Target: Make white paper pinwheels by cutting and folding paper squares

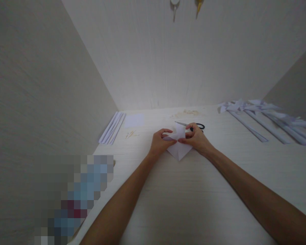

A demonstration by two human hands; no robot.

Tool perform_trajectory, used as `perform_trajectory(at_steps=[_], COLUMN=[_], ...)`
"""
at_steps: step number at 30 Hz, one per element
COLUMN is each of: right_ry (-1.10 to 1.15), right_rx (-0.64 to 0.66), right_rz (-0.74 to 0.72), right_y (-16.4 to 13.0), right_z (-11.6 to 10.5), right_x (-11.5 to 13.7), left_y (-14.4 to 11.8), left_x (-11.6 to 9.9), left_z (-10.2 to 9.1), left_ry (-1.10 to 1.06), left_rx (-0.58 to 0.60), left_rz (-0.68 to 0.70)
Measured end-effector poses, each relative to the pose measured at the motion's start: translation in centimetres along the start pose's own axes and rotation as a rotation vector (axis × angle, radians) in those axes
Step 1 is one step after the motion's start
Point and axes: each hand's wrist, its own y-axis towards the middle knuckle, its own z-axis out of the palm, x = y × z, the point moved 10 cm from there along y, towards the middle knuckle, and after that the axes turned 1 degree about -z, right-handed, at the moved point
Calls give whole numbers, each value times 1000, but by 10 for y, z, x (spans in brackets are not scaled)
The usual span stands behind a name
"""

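Observation:
Between my two hands is a square of white paper [179, 151], with one corner pointing toward me and part of it bent up toward the middle. My left hand [160, 141] pinches its left side, the thumb near the centre. On the other side my right hand [196, 139] grips the paper, its thumb also close to the centre. A pair of scissors [200, 126] with black handles lies just behind the paper, partly hidden by my right hand.
Rolled white paper sticks [112, 127] lie at the left, beside a flat white sheet [134, 120]. Several small thin pieces [132, 134] are scattered nearby. Paper pinwheels on sticks [260, 115] lie at the right. A pale pile [190, 113] sits by the back wall.

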Motion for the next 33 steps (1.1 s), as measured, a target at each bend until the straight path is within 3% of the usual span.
perform_trajectory(at_steps=[11, 16, 21, 25, 33], right_ry=[63, 226, 66, -171, -397], right_rx=[-37, -104, -247, -158, 98], right_rz=[-57, -216, -467, -583, -498], right_y=[-2, -3, -9, -15, -12], right_z=[-4, -15, -35, -22, 12], right_x=[6, 22, 41, 51, 39], left_y=[-3, 0, 2, 2, 4], left_x=[-2, 7, 12, 13, 14], left_z=[-10, -33, -41, -41, -40], left_ry=[-77, -293, -401, -412, -412], left_rx=[-146, -323, -371, -377, -365], left_rz=[-31, -35, -46, -59, -50])
